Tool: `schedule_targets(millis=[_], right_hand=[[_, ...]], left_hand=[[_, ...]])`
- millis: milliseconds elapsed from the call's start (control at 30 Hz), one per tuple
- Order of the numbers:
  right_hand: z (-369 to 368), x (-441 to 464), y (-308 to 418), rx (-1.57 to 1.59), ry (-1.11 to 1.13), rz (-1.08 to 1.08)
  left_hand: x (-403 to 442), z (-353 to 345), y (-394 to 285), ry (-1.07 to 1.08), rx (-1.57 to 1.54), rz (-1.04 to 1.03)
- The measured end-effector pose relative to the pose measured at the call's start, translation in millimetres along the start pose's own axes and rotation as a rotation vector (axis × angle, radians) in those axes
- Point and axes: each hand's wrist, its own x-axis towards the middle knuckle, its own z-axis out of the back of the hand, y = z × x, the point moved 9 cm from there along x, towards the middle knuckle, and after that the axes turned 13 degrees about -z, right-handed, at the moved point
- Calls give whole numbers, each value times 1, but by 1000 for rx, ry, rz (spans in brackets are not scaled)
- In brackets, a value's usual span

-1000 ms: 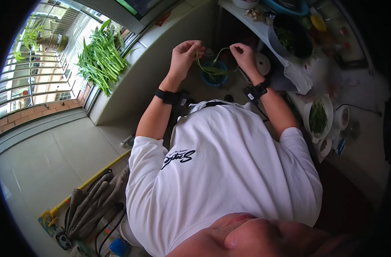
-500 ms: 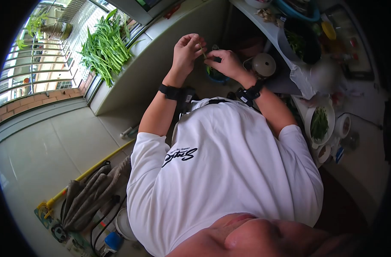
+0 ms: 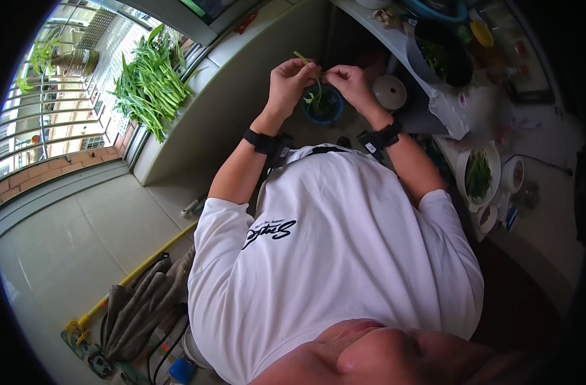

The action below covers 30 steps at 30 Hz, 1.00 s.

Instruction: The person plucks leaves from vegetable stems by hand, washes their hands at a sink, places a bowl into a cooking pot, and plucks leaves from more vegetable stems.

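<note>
A thin green vegetable stem [image 3: 300,57] is pinched in my left hand [image 3: 288,86], its end sticking up past the fingertips. Its leafy part hangs below, over a blue bucket [image 3: 323,120] with some greens in it. Close by on the right, my right hand [image 3: 354,85] has thumb and forefinger pressed together near the same stem. Whether a piece of it sits between those fingers I cannot make out. Both wrists wear black straps.
A large pile of leafy greens [image 3: 153,86] lies on the window ledge at left. At right, a counter carries a dark pot [image 3: 452,59] with greens and a white colander [image 3: 493,160] with cut stems. A white round-topped object [image 3: 390,93] stands beside my right hand.
My hands have moved slightly apart and down, and the stem now points up from my left fingers with leaves dangling. The blue bucket shows more fully beneath.
</note>
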Motion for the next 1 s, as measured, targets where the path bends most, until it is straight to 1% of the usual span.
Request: schedule_targets(millis=[33, 67, 133, 167, 200, 267, 300, 333, 400, 433, 500, 533, 600, 667, 733, 767, 833, 867, 933, 967, 1000], right_hand=[[3, 1, -9, 158, -16, -114], [5, 0, -7, 161, -19, -115], [14, -9, -32, 540, -128, -459], [19, -11, -27, 555, -183, -437], [20, -11, -30, 555, -183, -438], [33, -10, -9, 425, -166, -140], [37, -12, -4, 302, -180, -131], [39, -11, -5, 303, -177, -130], [36, -21, 36, -38, -221, 260], [37, -25, 42, -36, -223, 260], [27, -35, 58, -474, -219, 241], [26, -35, 60, -472, -222, 239], [15, -38, 68, -527, -147, 345], [13, -37, 68, -516, -119, 351], [9, -36, 67, -509, -73, 417], [9, -34, 64, -509, -73, 416], [10, -29, 55, -467, -39, 332], [10, -26, 49, -467, -39, 331], [16, -15, 28, -333, -40, 167], [19, -14, 24, -333, -40, 166], [28, -8, -1, -11, -32, -117]], left_hand=[[-1, -4, -1, -20, -5, -38], [-2, -6, -3, -39, -10, -76], [-2, -9, -11, -48, -53, -108], [0, -6, -11, -69, -89, -108], [1, -3, -14, -93, -124, -107], [2, 5, -18, -99, -144, -74], [4, 7, -19, -93, -158, -57], [7, 9, -20, -86, -171, -42], [10, 12, -24, -71, -168, -52], [12, 12, -26, -45, -135, -56], [14, 10, -29, -15, -100, -57], [14, 7, -31, 8, -75, -56], [14, 3, -34, 32, -49, -54], [14, -2, -38, 79, 8, -71], [15, -5, -39, 95, 17, -77], [15, -7, -38, 110, 25, -82], [15, -10, -37, 127, 30, -90], [15, -13, -37, 143, 35, -97], [13, -15, -37, 130, 33, -117], [13, -16, -38, 116, 30, -138], [12, -18, -37, 116, 30, -139]])
